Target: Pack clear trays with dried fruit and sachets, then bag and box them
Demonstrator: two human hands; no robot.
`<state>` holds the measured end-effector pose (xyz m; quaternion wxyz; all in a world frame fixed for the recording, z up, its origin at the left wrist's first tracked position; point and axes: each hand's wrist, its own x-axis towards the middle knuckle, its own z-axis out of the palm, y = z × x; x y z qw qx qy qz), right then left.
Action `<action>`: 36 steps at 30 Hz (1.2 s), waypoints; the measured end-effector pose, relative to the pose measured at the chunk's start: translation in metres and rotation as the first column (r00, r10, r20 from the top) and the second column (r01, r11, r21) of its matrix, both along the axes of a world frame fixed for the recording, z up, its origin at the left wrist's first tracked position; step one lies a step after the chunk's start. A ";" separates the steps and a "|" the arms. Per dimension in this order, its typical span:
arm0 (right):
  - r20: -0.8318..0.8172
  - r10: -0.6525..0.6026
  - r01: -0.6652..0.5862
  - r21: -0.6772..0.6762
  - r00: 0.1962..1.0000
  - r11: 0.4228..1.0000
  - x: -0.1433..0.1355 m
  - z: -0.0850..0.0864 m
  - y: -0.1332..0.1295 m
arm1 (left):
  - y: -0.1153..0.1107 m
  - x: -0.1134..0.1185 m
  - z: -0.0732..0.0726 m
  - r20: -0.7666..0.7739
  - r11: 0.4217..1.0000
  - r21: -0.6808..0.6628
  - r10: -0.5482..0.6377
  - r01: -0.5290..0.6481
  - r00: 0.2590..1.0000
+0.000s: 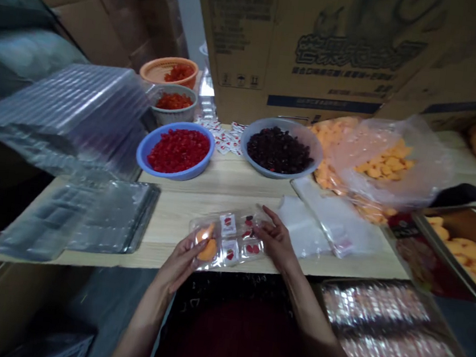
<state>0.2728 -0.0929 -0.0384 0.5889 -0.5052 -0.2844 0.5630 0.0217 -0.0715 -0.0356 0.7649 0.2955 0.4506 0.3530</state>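
Observation:
A clear plastic tray (219, 222) with several compartments lies level at the front edge of the wooden table. Orange pieces (207, 248) fill its left part, small white packets with red print (230, 251) sit in the middle, and dark and red pieces (252, 249) are on the right. My left hand (180, 261) grips the tray's left end, thumb over the orange pieces. At the right end, my right hand (277, 241) has its fingers at the upper right compartment; whether a small piece is between its fingertips cannot be made out.
Behind the tray stand a blue bowl of red pieces (172, 175) and a bowl of dark pieces (279, 173). Stacked clear trays (109, 215) are at left. Plastic bags (306, 238), bagged orange pieces (331, 149) and a metal tray (470, 216) lie right.

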 end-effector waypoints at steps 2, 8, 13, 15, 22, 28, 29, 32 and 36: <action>0.060 0.019 -0.019 0.015 0.998 1.000 0.004 0.002 0.001 | -0.007 0.007 0.000 0.036 0.998 -0.062 0.015 -0.013 0.999; 0.709 -0.077 0.015 0.094 0.700 0.995 0.052 0.019 -0.020 | 0.004 0.016 0.001 0.077 0.955 -0.145 0.270 -0.257 0.960; 0.973 0.080 -0.134 -0.051 0.215 0.990 0.056 0.014 -0.046 | 0.022 0.000 0.004 0.081 0.921 -0.118 0.382 -0.372 0.921; 0.990 0.134 -0.123 -0.128 0.045 0.984 0.043 0.007 -0.044 | 0.023 -0.002 0.004 0.081 0.916 -0.108 0.395 -0.386 0.915; 0.874 0.485 -0.086 -0.486 -0.031 0.870 0.039 0.012 -0.012 | 0.016 -0.001 0.001 0.125 0.912 -0.138 0.403 -0.386 0.907; 0.860 0.500 -0.138 -0.485 0.100 0.863 0.062 0.010 -0.002 | 0.007 -0.003 -0.003 0.156 0.910 -0.149 0.408 -0.387 0.900; 0.859 0.494 -0.144 -0.476 0.137 0.868 0.064 0.007 -0.002 | 0.005 -0.001 -0.002 0.158 0.910 -0.149 0.408 -0.387 0.899; 0.846 0.476 -0.157 -0.450 0.239 0.879 0.069 0.000 -0.002 | -0.003 0.009 0.004 0.158 0.913 -0.169 0.396 -0.370 0.904; 0.777 0.431 -0.215 -0.374 0.458 0.902 0.075 -0.006 -0.004 | -0.011 0.028 0.008 0.180 0.922 -0.203 0.367 -0.331 0.913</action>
